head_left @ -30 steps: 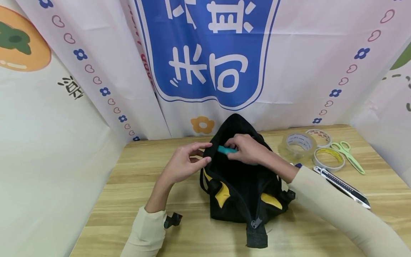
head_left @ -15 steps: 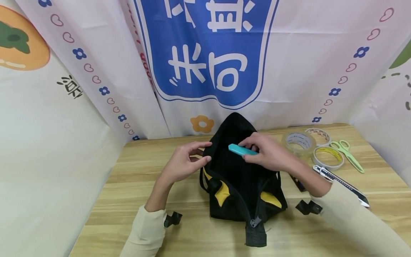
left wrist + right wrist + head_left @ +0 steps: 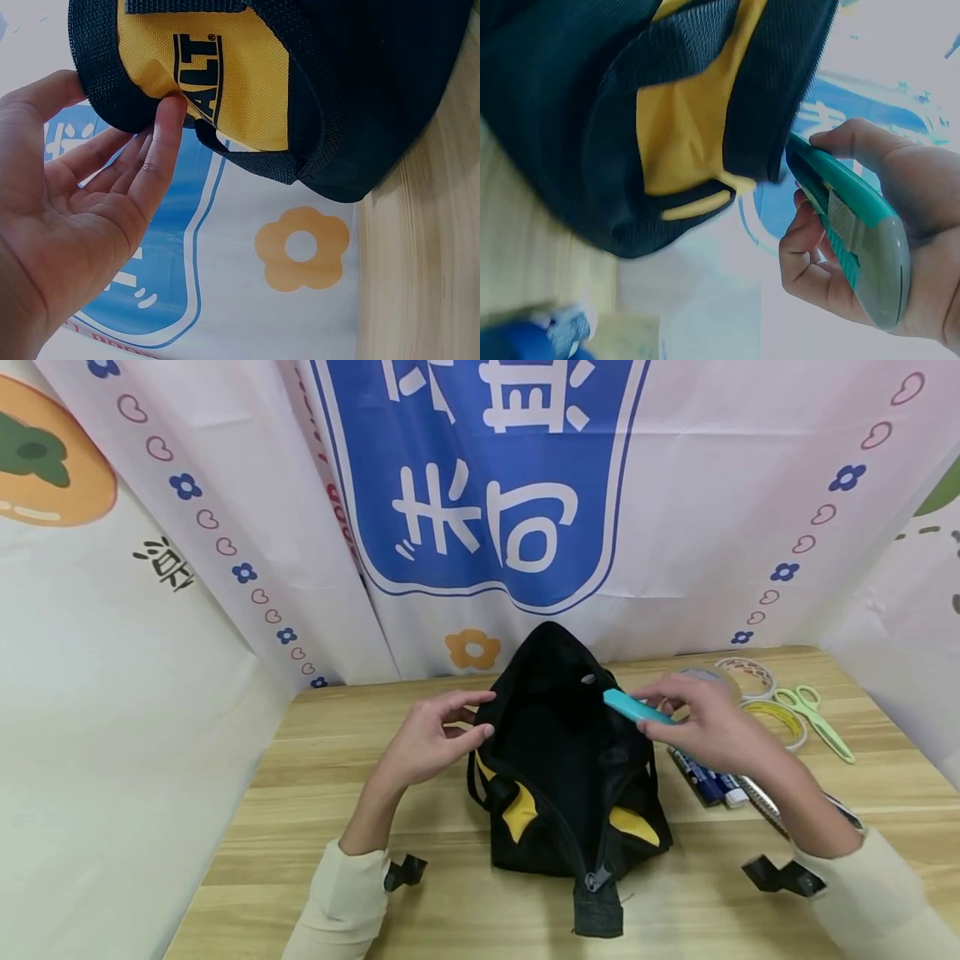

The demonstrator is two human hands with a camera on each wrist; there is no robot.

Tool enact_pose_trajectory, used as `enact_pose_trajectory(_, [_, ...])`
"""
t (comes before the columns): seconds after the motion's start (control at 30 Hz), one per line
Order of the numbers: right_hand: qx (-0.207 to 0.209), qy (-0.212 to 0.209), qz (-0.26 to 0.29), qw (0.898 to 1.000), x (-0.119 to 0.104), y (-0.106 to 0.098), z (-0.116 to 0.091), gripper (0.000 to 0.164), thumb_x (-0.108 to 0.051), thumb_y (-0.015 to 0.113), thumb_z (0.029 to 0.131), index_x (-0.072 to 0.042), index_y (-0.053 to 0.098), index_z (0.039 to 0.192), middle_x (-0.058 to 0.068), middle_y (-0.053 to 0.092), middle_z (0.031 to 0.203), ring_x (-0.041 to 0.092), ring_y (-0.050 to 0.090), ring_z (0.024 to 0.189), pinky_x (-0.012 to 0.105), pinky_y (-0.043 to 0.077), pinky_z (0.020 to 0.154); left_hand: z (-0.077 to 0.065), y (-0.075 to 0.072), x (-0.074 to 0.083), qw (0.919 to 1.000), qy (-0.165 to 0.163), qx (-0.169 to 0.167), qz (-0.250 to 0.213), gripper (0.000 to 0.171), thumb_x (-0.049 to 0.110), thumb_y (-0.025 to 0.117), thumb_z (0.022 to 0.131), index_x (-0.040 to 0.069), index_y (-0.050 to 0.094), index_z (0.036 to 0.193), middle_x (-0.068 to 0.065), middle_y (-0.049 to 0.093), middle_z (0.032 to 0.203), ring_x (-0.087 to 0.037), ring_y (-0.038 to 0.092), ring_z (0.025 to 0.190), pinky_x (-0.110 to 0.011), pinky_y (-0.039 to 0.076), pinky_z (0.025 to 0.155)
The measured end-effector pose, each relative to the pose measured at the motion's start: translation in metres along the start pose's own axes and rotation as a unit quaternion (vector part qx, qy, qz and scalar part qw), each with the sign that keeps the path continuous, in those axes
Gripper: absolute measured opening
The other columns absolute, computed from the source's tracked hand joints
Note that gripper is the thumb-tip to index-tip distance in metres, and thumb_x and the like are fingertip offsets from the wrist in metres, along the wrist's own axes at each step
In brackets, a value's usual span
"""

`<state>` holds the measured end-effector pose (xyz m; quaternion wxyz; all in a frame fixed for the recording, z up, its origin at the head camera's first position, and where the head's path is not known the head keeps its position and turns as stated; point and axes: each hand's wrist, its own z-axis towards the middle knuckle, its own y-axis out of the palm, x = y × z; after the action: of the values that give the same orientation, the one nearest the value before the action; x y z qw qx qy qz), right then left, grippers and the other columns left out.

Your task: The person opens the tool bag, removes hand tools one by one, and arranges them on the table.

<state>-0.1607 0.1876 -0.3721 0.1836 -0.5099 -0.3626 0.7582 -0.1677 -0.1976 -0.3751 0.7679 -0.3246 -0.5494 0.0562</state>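
Observation:
A black tool bag [image 3: 551, 827] with yellow panels stands unzipped on the table, its mouth gaping towards me. My left hand [image 3: 438, 735] pinches the left rim of that mouth; in the left wrist view its thumb lies on the yellow panel. My right hand [image 3: 705, 718] holds a teal-and-grey stapler [image 3: 636, 707] between thumb and fingers, just outside the bag's right rim. The right wrist view shows the stapler [image 3: 847, 217] side-on, its front end close to the bag's edge. The bag's dark inside is hard to make out.
Right of the bag lie several blue markers [image 3: 716, 781] and a box cutter [image 3: 768, 806], partly under my right forearm. Behind them are rolls of tape [image 3: 750, 675] and green scissors [image 3: 817, 722]. A printed cloth [image 3: 675, 560] hangs along the table's back edge.
My right hand has drawn the stapler out of the bag and moved right. The markers have come into view from under the arm. My left hand has stayed at the rim.

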Motion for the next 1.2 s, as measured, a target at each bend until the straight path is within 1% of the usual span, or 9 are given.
enact_pose_trajectory(0.03, [0.009,0.0,-0.005,1.0,0.004,-0.002,-0.003,0.034,-0.014,0.079,0.098,-0.008,0.076,0.131,0.009,0.074,0.115,0.022,0.067,0.097,0.024,0.056,0.072,0.0,0.0,0.0,1.0,-0.001,0.0,0.0,0.044,0.015,0.074,0.101,0.009,0.068,0.144,-0.013,0.071,0.139,-0.025,0.075,0.11,-0.034,0.066,0.091])
enact_pose_trajectory(0.13, [0.03,0.005,-0.014,0.999,0.018,-0.008,-0.014,0.034,-0.014,0.08,0.097,-0.008,0.077,0.13,0.011,0.073,0.117,0.02,0.067,0.096,0.024,0.056,0.071,0.0,0.0,0.0,1.0,-0.003,0.001,-0.002,0.044,0.016,0.075,0.101,0.009,0.068,0.144,-0.012,0.071,0.139,-0.025,0.074,0.11,-0.035,0.066,0.092])
enact_pose_trajectory(0.27, [0.034,0.037,-0.033,0.998,0.036,-0.017,-0.025,0.036,-0.016,0.08,0.097,-0.009,0.075,0.133,0.014,0.074,0.117,0.02,0.067,0.096,0.024,0.054,0.067,0.0,0.0,-0.001,1.0,-0.006,0.002,-0.002,0.044,0.016,0.075,0.1,0.01,0.069,0.143,-0.012,0.071,0.14,-0.025,0.074,0.111,-0.034,0.066,0.092])
enact_pose_trajectory(0.47, [0.035,0.074,-0.061,0.995,0.061,-0.031,-0.041,0.04,-0.018,0.079,0.099,-0.006,0.072,0.136,0.017,0.073,0.114,0.021,0.065,0.097,0.023,0.051,0.064,0.0,0.0,0.0,1.0,-0.005,0.004,0.001,0.044,0.016,0.075,0.1,0.01,0.069,0.143,-0.012,0.071,0.14,-0.025,0.075,0.111,-0.032,0.066,0.091])
enact_pose_trajectory(0.63, [0.036,0.094,-0.077,0.992,0.084,-0.042,-0.053,0.044,-0.019,0.08,0.098,-0.005,0.071,0.138,0.021,0.073,0.115,0.016,0.064,0.095,0.023,0.049,0.06,0.0,-0.001,0.0,1.0,-0.006,0.004,0.002,0.044,0.016,0.075,0.1,0.01,0.069,0.144,-0.011,0.071,0.141,-0.025,0.075,0.112,-0.032,0.066,0.092])
enact_pose_trajectory(0.8, [0.021,0.116,-0.092,0.989,0.104,-0.051,-0.065,0.046,-0.019,0.079,0.099,0.001,0.069,0.138,0.026,0.071,0.116,0.021,0.065,0.092,0.023,0.047,0.058,0.001,0.0,-0.001,1.0,-0.008,0.004,0.002,0.044,0.016,0.075,0.1,0.011,0.069,0.143,-0.011,0.071,0.14,-0.025,0.074,0.112,-0.039,0.066,0.093])
enact_pose_trajectory(0.87, [0.016,0.12,-0.101,0.987,0.111,-0.054,-0.07,0.045,-0.019,0.078,0.099,0.004,0.069,0.137,0.027,0.07,0.116,0.019,0.063,0.09,0.023,0.045,0.059,0.001,0.0,-0.001,1.0,-0.008,0.004,0.001,0.044,0.016,0.075,0.1,0.011,0.069,0.143,-0.011,0.071,0.14,-0.025,0.074,0.112,-0.042,0.066,0.094])
enact_pose_trajectory(1.03, [0.023,0.122,-0.12,0.985,0.131,-0.061,-0.083,0.042,-0.014,0.08,0.097,0.007,0.07,0.133,0.029,0.07,0.113,-0.003,0.051,0.081,0.023,0.043,0.058,0.001,0.0,0.0,1.0,-0.008,0.004,-0.001,0.044,0.015,0.075,0.1,0.01,0.069,0.143,-0.012,0.071,0.141,-0.025,0.074,0.112,-0.042,0.066,0.094])
enact_pose_trajectory(1.2, [0.024,0.114,-0.128,0.985,0.148,-0.065,-0.092,0.038,-0.006,0.081,0.092,0.009,0.073,0.126,0.036,0.07,0.113,-0.014,0.047,0.077,0.021,0.044,0.058,0.001,0.0,-0.001,0.9999,-0.01,0.004,0.0,0.044,0.015,0.075,0.1,0.01,0.069,0.143,-0.011,0.071,0.14,-0.026,0.074,0.112,-0.041,0.066,0.094])
